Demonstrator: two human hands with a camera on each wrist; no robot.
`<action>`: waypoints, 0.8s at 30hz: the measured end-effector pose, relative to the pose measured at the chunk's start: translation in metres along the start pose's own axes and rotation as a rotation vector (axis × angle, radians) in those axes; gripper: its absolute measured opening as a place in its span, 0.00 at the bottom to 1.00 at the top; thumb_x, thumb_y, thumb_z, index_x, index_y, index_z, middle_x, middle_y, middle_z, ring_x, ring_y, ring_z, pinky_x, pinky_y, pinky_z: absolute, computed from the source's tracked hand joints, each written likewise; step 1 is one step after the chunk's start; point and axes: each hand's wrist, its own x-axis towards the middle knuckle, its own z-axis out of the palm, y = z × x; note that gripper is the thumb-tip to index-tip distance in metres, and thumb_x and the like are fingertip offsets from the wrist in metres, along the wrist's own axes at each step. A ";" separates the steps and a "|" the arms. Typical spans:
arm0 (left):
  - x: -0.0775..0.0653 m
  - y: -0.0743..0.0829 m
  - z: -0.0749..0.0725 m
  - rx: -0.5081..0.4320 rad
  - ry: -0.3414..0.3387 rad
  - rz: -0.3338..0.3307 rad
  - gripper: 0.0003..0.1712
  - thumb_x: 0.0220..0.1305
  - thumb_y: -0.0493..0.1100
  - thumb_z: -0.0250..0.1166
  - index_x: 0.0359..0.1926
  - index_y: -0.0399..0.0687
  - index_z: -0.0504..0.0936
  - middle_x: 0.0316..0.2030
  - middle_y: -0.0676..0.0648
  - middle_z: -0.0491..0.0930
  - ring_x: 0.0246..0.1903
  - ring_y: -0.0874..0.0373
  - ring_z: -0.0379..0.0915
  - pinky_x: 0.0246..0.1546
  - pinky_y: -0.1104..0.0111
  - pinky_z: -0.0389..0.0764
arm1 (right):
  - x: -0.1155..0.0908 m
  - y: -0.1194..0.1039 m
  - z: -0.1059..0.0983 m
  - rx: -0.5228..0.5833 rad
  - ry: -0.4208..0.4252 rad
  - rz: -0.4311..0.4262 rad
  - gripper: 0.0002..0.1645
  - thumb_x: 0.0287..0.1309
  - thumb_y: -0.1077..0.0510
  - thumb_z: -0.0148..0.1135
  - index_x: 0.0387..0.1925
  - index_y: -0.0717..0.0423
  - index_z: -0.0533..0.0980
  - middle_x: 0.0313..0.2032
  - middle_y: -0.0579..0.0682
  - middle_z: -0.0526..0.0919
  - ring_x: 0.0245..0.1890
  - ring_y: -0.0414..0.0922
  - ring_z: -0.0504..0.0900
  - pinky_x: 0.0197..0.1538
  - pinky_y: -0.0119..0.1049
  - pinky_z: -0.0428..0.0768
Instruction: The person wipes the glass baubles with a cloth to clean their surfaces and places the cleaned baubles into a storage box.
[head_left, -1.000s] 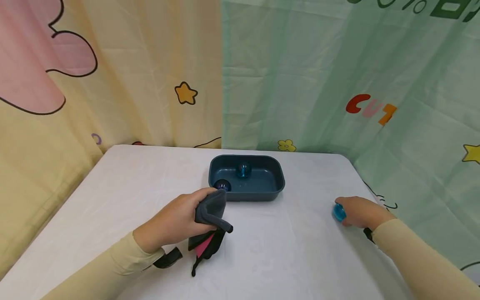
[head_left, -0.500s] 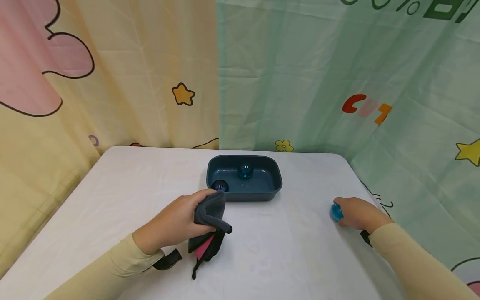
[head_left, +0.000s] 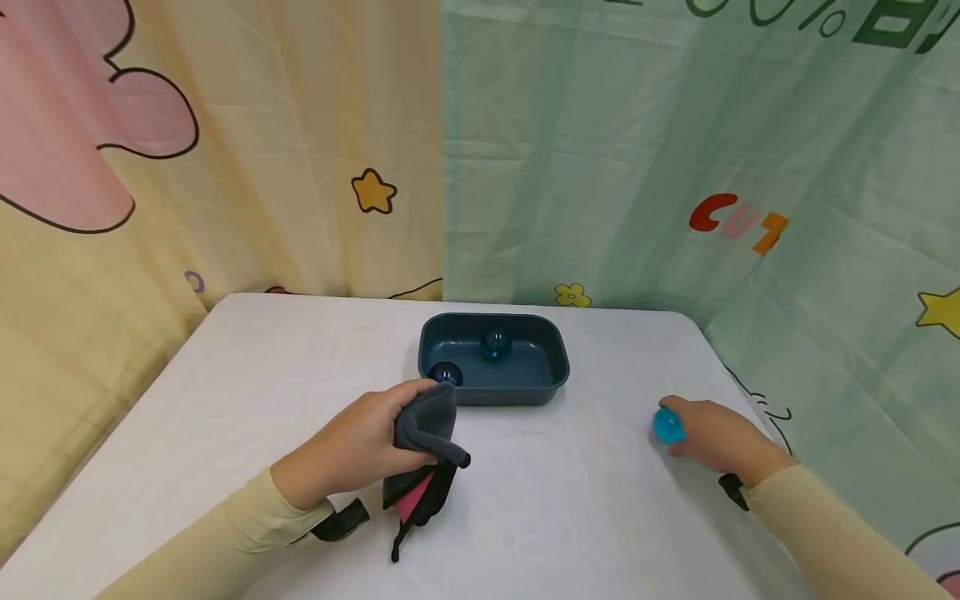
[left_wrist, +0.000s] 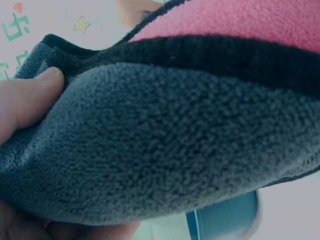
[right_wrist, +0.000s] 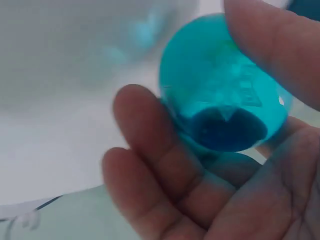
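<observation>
Cloth [head_left: 426, 423], grey with dark edging and a pink patch, is bunched in the left hand [head_left: 360, 442]; its thumb [left_wrist: 37, 97] presses on one side and the fingers bend underneath, closed firmly round the folds. A dark tail dangles from the lower end. Well apart, the right hand [head_left: 723, 439] holds a clear light-blue ball [head_left: 667, 426] over the white counter [head_left: 570, 508], thumb on one side and curled fingers [right_wrist: 145, 125] on the other, spread only as wide as the ball. Near the far edge, a dark blue box [head_left: 513, 397] stands between the hands, just beyond the cloth; I cannot tell whether they touch. Inside, a dark ball [head_left: 446, 374] sits in the near left corner and a blue ball [head_left: 496, 344] lies farther back, apart from it.
</observation>
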 end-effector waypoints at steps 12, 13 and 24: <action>0.010 0.008 0.007 -0.022 0.012 0.022 0.43 0.58 0.47 0.81 0.71 0.49 0.72 0.45 0.52 0.86 0.38 0.60 0.81 0.43 0.67 0.84 | -0.017 -0.150 -0.011 0.243 0.223 -0.254 0.47 0.61 0.52 0.77 0.78 0.47 0.65 0.69 0.52 0.78 0.66 0.55 0.80 0.64 0.57 0.82; 0.011 0.009 0.007 -0.027 0.011 0.024 0.43 0.58 0.47 0.81 0.71 0.49 0.72 0.45 0.52 0.86 0.39 0.60 0.81 0.43 0.67 0.84 | -0.017 -0.160 -0.010 0.257 0.235 -0.278 0.48 0.61 0.51 0.77 0.78 0.45 0.65 0.70 0.50 0.78 0.66 0.54 0.80 0.65 0.56 0.82; 0.014 0.016 0.014 -0.120 -0.029 0.061 0.44 0.58 0.46 0.82 0.73 0.54 0.71 0.60 0.51 0.83 0.55 0.56 0.81 0.58 0.58 0.84 | -0.008 -0.221 0.000 0.419 0.292 -0.371 0.46 0.59 0.62 0.78 0.72 0.56 0.63 0.65 0.54 0.80 0.56 0.49 0.85 0.58 0.48 0.86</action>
